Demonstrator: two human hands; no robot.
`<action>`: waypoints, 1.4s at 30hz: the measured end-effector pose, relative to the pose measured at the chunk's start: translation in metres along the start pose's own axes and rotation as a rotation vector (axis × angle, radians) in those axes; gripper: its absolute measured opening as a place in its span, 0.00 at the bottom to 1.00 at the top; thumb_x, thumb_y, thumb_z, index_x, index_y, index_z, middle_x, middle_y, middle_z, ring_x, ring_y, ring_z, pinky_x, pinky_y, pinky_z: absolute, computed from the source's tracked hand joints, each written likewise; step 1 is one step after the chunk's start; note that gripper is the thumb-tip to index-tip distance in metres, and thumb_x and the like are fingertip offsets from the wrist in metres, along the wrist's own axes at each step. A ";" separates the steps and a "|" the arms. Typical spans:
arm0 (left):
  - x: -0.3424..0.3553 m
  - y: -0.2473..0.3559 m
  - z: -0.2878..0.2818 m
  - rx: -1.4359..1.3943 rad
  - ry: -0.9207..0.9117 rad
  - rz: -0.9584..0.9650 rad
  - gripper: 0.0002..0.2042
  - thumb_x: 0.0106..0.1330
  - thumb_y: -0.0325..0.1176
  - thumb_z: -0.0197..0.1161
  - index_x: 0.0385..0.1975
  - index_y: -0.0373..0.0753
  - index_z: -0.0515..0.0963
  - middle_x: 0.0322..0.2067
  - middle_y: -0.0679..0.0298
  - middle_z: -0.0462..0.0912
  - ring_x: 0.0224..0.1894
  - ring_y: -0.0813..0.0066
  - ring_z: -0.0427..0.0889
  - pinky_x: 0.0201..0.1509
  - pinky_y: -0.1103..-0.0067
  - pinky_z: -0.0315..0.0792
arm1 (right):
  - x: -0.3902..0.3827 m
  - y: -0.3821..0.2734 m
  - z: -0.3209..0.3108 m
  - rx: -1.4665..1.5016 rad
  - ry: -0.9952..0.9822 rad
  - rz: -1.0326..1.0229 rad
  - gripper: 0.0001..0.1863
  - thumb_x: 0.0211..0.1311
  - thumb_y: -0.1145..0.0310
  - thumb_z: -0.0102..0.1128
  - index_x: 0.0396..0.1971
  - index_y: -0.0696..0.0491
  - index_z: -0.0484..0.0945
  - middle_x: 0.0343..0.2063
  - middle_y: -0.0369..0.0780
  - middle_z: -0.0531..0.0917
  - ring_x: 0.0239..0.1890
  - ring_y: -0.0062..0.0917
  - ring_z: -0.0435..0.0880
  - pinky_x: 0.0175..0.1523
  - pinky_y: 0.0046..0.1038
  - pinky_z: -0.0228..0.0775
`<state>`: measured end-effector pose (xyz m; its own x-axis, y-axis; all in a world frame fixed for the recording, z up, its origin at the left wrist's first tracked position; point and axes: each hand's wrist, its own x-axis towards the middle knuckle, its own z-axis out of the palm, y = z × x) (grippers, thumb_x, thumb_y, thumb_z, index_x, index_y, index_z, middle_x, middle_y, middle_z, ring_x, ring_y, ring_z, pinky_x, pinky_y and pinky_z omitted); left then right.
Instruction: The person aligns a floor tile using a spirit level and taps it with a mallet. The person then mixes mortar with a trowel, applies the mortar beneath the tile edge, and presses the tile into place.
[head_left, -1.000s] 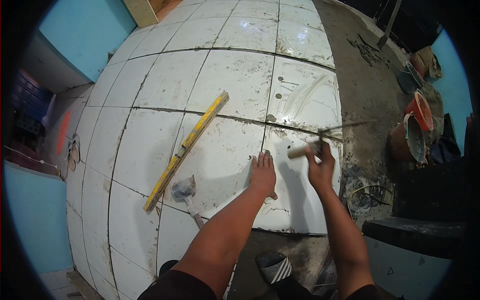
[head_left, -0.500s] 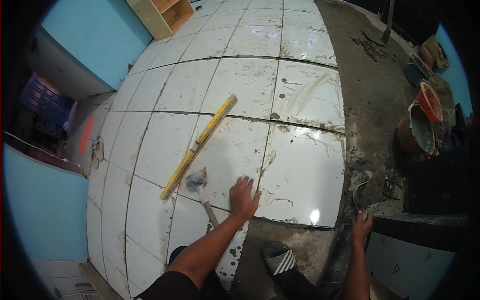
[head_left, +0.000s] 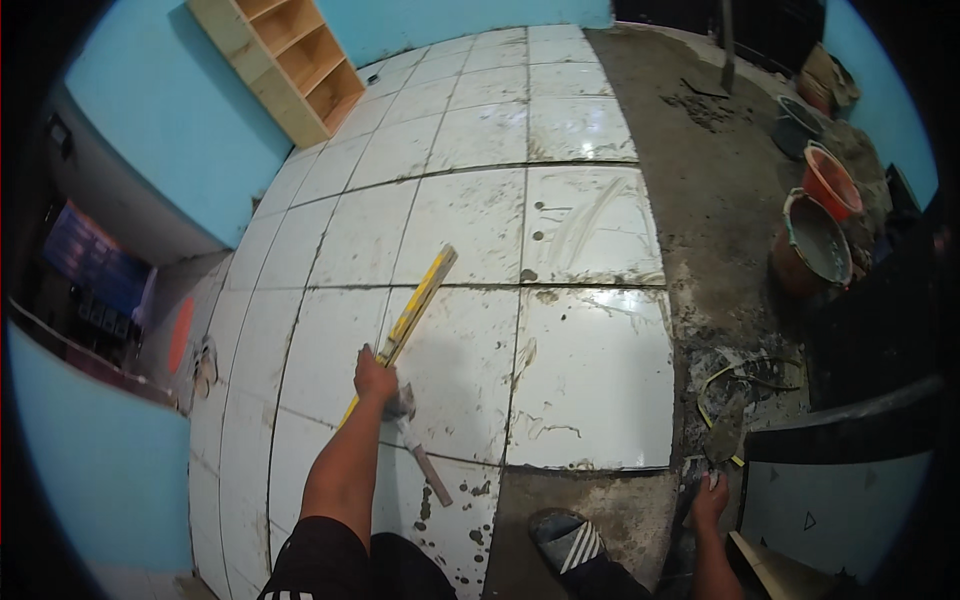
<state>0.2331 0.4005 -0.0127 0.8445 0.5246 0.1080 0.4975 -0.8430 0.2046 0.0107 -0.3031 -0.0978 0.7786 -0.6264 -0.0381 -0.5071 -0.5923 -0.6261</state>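
Observation:
My left hand [head_left: 375, 378] is closed around the middle of a yellow spirit level [head_left: 424, 298] lying slantwise on the white floor tiles. Close by my left wrist lies a mallet [head_left: 430, 474] with a brown handle; my forearm partly covers its dark head. At the lower right, my right hand [head_left: 710, 498] grips a mortar-smeared trowel [head_left: 727, 428] by its handle, blade pointing away from me. The trowel is over a strip of wet, dirty ground beside the nearest large white tile [head_left: 592, 380]. A thin yellow-green strap or band [head_left: 709, 385] curves around near the blade.
An orange bucket [head_left: 832, 182], a mortar-filled bucket [head_left: 822, 245] and a dark bucket [head_left: 797, 128] stand along the right. Bare cement [head_left: 690, 190] borders the tiles. A wooden shelf [head_left: 300, 62] leans at the back left. My sandalled foot [head_left: 567, 540] rests on bare cement.
My left hand has left the tile near the mallet and moved left onto the spirit level. My right hand still holds the trowel, slightly lower in view. The head view has tilted up.

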 end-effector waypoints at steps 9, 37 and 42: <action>0.025 0.014 0.025 -0.163 -0.149 0.104 0.13 0.65 0.29 0.64 0.49 0.36 0.82 0.44 0.50 0.85 0.47 0.48 0.84 0.53 0.61 0.76 | -0.008 -0.011 -0.017 0.010 -0.090 0.050 0.22 0.69 0.64 0.63 0.53 0.66 0.76 0.43 0.59 0.83 0.47 0.54 0.84 0.53 0.44 0.72; -0.120 0.063 0.000 -0.263 0.017 0.482 0.27 0.59 0.29 0.68 0.61 0.36 0.74 0.56 0.49 0.74 0.62 0.46 0.70 0.67 0.57 0.63 | 0.017 0.028 0.004 -0.089 0.073 -0.079 0.23 0.73 0.61 0.59 0.54 0.67 0.74 0.46 0.59 0.81 0.51 0.54 0.80 0.58 0.43 0.69; -0.196 0.018 -0.003 -0.249 0.079 0.200 0.25 0.59 0.30 0.69 0.58 0.35 0.74 0.54 0.48 0.73 0.60 0.45 0.70 0.65 0.57 0.63 | 0.018 0.000 -0.011 -0.123 -0.008 -0.042 0.25 0.72 0.63 0.59 0.58 0.67 0.71 0.55 0.57 0.75 0.59 0.54 0.75 0.63 0.45 0.66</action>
<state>0.0758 0.2827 -0.0277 0.8977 0.3673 0.2435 0.2512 -0.8805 0.4020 0.0205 -0.3201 -0.0896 0.8029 -0.5957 -0.0202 -0.5149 -0.6761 -0.5270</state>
